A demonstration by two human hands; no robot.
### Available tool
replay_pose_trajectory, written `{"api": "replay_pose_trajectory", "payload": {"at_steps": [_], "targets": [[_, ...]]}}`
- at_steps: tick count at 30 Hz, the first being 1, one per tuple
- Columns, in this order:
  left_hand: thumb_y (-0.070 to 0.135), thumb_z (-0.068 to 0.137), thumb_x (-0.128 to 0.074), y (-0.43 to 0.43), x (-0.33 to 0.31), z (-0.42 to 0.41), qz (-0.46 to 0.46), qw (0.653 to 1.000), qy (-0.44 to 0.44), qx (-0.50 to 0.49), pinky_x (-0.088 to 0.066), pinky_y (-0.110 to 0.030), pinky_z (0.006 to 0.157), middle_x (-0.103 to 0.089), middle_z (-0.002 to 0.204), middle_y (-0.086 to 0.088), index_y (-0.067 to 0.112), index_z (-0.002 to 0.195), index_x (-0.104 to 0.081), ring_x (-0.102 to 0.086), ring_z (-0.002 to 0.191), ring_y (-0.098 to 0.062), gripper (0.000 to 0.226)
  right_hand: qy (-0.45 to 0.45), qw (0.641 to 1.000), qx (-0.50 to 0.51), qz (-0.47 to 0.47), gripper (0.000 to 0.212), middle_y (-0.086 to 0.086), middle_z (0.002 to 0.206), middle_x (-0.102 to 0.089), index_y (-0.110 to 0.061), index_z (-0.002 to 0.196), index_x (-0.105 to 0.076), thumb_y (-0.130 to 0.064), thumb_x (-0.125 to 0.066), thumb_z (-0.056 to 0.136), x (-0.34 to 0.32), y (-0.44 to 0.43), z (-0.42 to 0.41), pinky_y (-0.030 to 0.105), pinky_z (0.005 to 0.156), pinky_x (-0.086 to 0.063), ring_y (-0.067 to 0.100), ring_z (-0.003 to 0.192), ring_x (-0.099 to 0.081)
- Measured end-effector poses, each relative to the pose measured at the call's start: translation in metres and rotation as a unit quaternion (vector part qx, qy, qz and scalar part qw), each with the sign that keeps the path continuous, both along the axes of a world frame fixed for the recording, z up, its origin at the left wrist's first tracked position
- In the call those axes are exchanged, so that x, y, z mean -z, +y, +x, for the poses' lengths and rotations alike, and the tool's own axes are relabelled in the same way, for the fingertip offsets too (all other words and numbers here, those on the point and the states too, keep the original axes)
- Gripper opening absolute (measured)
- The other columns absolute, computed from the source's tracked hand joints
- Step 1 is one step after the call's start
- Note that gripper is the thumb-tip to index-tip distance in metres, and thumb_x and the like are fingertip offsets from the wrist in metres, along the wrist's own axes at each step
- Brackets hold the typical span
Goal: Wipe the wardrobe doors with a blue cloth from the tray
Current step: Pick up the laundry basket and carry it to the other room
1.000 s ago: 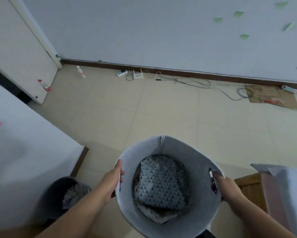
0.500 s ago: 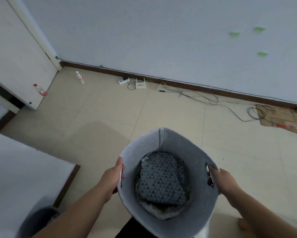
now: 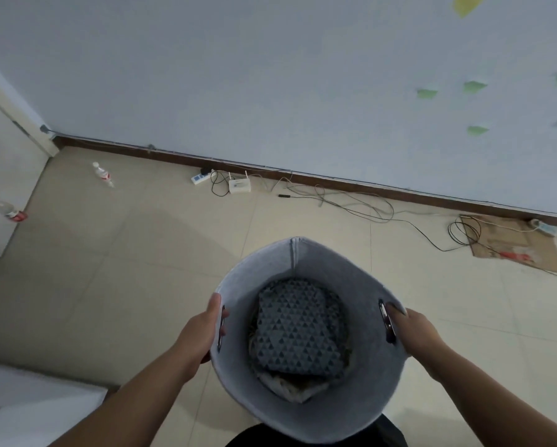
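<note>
Both hands carry the basket (image 3: 290, 253) above the floor (image 3: 141, 253). The left hand (image 3: 206, 330) grips its left wall, and the right hand (image 3: 412, 330) curls its fingers at the right rim. A triangle-patterned cloth (image 3: 299, 327) lies inside, over paler fabric (image 3: 290, 390). The soft felt could sag or tip if either grip slackens, spilling the contents. The cables (image 3: 351, 201) ahead could snag a foot. The dim light hides whether this cloth is the blue one, and I cannot make out a wardrobe.
</note>
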State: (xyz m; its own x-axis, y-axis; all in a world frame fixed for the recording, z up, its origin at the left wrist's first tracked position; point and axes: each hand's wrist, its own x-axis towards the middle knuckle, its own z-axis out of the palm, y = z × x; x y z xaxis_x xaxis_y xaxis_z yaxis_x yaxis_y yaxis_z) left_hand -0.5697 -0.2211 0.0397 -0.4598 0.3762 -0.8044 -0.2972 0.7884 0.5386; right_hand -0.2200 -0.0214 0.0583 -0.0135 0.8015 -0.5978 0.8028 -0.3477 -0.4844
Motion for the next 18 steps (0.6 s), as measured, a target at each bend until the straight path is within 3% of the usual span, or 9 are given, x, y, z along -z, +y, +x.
{"api": "replay_pose_trajectory", "payload": {"at_steps": [6, 10, 14, 18], "targets": [[0.079, 0.096, -0.034, 0.107, 0.001, -0.067, 0.006, 1.0, 0.028, -0.012, -0.058, -0.034, 0.075, -0.077, 0.102, -0.005, 0.03, 0.108, -0.076, -0.073, 0.094, -0.025, 0.066, 0.02, 0.999, -0.028, -0.021, 0.05, 0.005, 0.073, -0.073, -0.012, 0.084, -0.07, -0.05, -0.042, 0.097, 0.012, 0.111, -0.072, 0.03, 0.055, -0.051, 0.026, 0.072, -0.068], [0.082, 0.093, -0.036, 0.124, 0.01, -0.082, -0.018, 0.998, 0.058, -0.017, -0.061, -0.041, 0.079, -0.079, 0.094, -0.006, 0.024, 0.099, -0.077, -0.075, 0.088, -0.028, 0.071, 0.037, 0.995, -0.07, -0.051, 0.054, 0.006, 0.08, -0.075, -0.011, 0.088, -0.071, -0.054, -0.04, 0.1, 0.02, 0.138, -0.083, 0.034, 0.066, -0.053, 0.029, 0.083, -0.07], [0.08, 0.094, -0.035, 0.199, 0.008, -0.121, -0.04, 0.995, 0.085, -0.016, -0.062, -0.046, 0.081, -0.078, 0.094, -0.007, 0.025, 0.098, -0.078, -0.074, 0.09, -0.03, 0.07, 0.039, 0.994, -0.082, -0.065, 0.054, 0.006, 0.084, -0.074, -0.011, 0.092, -0.072, -0.053, -0.038, 0.101, 0.027, 0.23, -0.122, 0.033, 0.063, -0.054, 0.025, 0.082, -0.069], [0.078, 0.095, -0.036, 0.264, 0.001, -0.147, -0.037, 0.994, 0.1, 0.0, -0.058, -0.038, 0.071, -0.078, 0.092, -0.007, 0.023, 0.104, -0.078, -0.074, 0.087, -0.03, 0.07, 0.038, 0.993, -0.089, -0.072, 0.053, 0.004, 0.08, -0.074, -0.015, 0.089, -0.071, -0.055, -0.039, 0.1, 0.023, 0.304, -0.161, 0.028, 0.057, -0.051, 0.02, 0.078, -0.068]]}}
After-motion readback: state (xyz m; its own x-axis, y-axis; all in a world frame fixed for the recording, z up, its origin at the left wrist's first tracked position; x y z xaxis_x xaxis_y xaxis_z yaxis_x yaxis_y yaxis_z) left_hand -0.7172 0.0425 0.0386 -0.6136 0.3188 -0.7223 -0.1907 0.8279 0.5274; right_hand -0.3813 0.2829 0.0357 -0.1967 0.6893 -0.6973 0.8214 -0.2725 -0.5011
